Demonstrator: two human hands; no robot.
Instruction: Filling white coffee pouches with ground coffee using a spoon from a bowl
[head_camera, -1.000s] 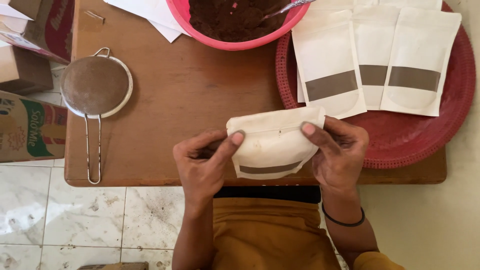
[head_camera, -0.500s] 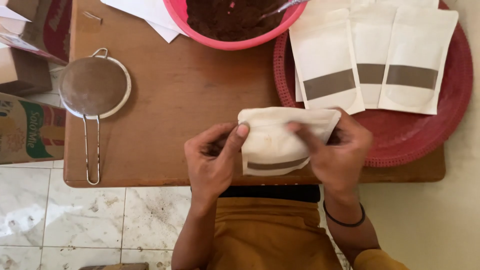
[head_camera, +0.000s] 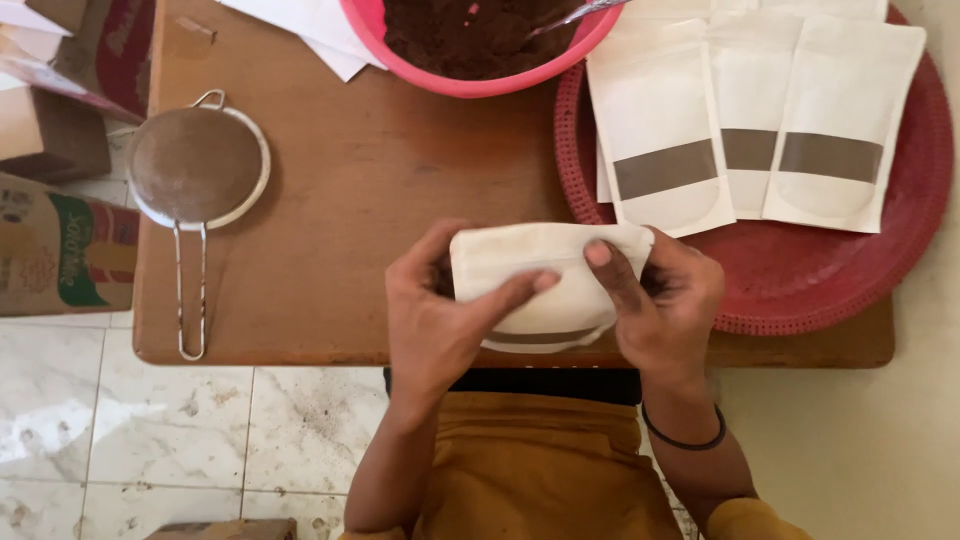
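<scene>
Seen from above, a person holds a white paper pouch with both hands in the lower middle of the frame, just above the near edge of a brown wooden surface. The left hand grips the pouch's left side, thumb pressed across its front. The right hand grips the right side, its fingers closed over the top edge. The pouch lies sideways, a dark band showing along its lower edge.

In the upper right, a round red woven tray rests on the surface and carries three more white pouches, each with a dark band, laid side by side and overlapping. At the top centre, a pink bowl holds dark brown powder, with a metal utensil resting in it. At the left, a metal mesh strainer lies flat, its handle pointing toward the person. Cardboard boxes stand at the far left, over a pale tiled floor.
</scene>
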